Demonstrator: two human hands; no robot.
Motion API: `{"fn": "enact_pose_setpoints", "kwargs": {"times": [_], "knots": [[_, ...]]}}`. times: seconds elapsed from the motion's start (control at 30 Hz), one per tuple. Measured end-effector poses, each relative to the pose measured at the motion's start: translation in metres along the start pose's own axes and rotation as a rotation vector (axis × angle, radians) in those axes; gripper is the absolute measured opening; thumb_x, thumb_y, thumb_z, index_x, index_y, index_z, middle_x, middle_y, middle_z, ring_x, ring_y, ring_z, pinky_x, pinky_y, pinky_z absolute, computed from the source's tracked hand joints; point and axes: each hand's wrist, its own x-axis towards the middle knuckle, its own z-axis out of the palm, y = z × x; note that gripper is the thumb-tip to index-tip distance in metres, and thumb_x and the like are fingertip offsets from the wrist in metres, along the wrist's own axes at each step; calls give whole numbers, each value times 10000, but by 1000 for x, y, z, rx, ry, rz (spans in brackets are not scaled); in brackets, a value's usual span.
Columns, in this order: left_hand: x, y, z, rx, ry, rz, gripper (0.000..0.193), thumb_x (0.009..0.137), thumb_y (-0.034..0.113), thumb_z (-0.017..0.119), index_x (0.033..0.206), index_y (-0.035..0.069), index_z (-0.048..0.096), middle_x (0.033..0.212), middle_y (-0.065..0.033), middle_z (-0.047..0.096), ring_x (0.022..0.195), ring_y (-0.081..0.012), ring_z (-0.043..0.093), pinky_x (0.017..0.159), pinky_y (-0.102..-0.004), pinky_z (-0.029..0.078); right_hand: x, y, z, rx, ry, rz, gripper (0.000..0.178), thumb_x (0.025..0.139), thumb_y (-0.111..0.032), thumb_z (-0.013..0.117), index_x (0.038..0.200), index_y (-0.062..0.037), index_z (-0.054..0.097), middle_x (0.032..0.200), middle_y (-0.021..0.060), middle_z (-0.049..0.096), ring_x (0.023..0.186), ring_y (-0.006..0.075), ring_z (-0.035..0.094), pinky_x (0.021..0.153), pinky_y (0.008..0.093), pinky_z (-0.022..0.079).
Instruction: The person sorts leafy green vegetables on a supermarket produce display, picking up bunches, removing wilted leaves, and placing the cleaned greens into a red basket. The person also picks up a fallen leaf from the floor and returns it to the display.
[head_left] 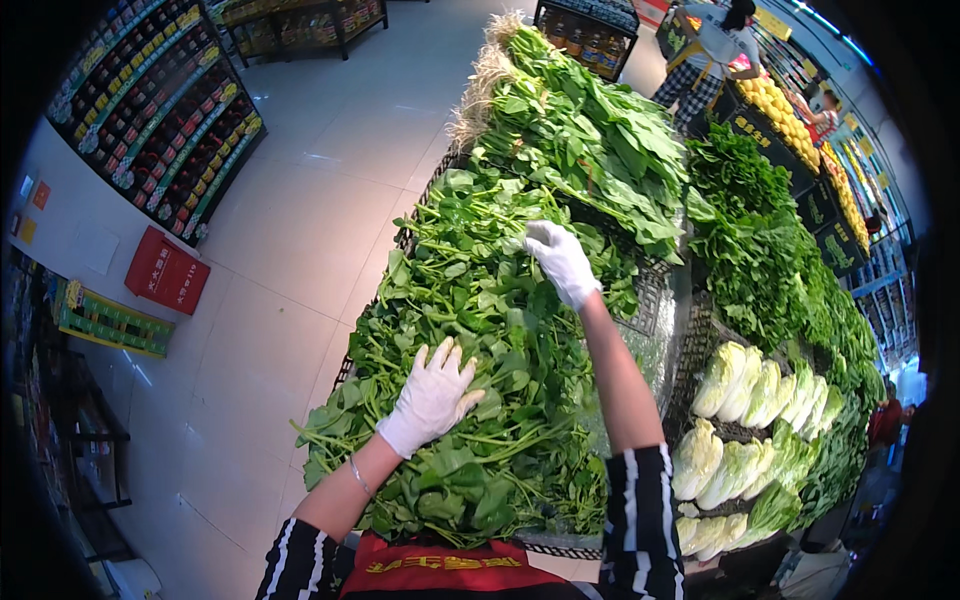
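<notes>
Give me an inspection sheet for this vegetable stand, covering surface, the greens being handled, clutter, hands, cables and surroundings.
Surface: black mesh display crate, heaped with produce.
Job's things: pile of leafy greens with long stems, filling the crate under both hands.
Clutter: nothing seen.
Hands: left hand in a white glove, flat on the near greens, fingers spread; right hand in a white glove, reaching to the far part of the pile, fingers curled into the leaves.
Cables: nothing seen.
Surroundings: rooted greens beyond; napa cabbages to the right; yellow fruit further back; a person in an apron; bottle shelves across the white tiled floor.
</notes>
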Motion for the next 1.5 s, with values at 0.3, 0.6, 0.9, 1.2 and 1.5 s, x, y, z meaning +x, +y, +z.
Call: {"fn": "enact_pose_setpoints", "kwargs": {"times": [0.3, 0.6, 0.9, 1.2, 1.5], "knots": [[9, -8, 1, -18, 56, -93, 474, 932, 441, 652, 1262, 99, 666, 1285, -185, 627, 1336, -374, 496, 1127, -554, 328, 25, 28, 56, -647, -183, -425, 377, 848, -95, 656, 1224, -106, 655, 1050, 197, 636, 986, 409, 639, 872, 467, 523], [62, 6, -48, -151, 214, -120, 780, 916, 515, 673, 1511, 63, 450, 1528, -275, 390, 1458, -446, 333, 1199, -579, 232, -67, 64, 47, -667, -393, -805, 307, 818, -77, 645, 1123, -61, 620, 976, 170, 575, 893, 364, 627, 737, 466, 524], [200, -38, 35, -196, 38, -401, 813, 995, 637, 456, 1545, 40, 401, 1600, -187, 386, 1529, -372, 246, 1219, -631, 103, -71, 36, -13, -502, -351, -653, 172, 936, -153, 657, 1066, -51, 703, 1036, 178, 700, 883, 344, 691, 793, 412, 573], [158, -34, 54, 33, 86, -204, 680, 955, 610, 530, 1346, 59, 608, 1415, -213, 559, 1400, -388, 433, 1091, -615, 331, 62, 164, -123, -555, 315, -187, 475, 903, -257, 738, 1311, -37, 634, 1235, 197, 659, 1041, 352, 684, 928, 386, 546], [142, -30, 57, 12, 32, -203, 664, 940, 589, 579, 1357, 73, 610, 1418, -199, 541, 1405, -379, 427, 1112, -615, 313, 49, 176, -107, -435, 95, -140, 262, 947, -179, 656, 1178, -64, 697, 1037, 167, 694, 942, 294, 665, 847, 369, 502]]}}
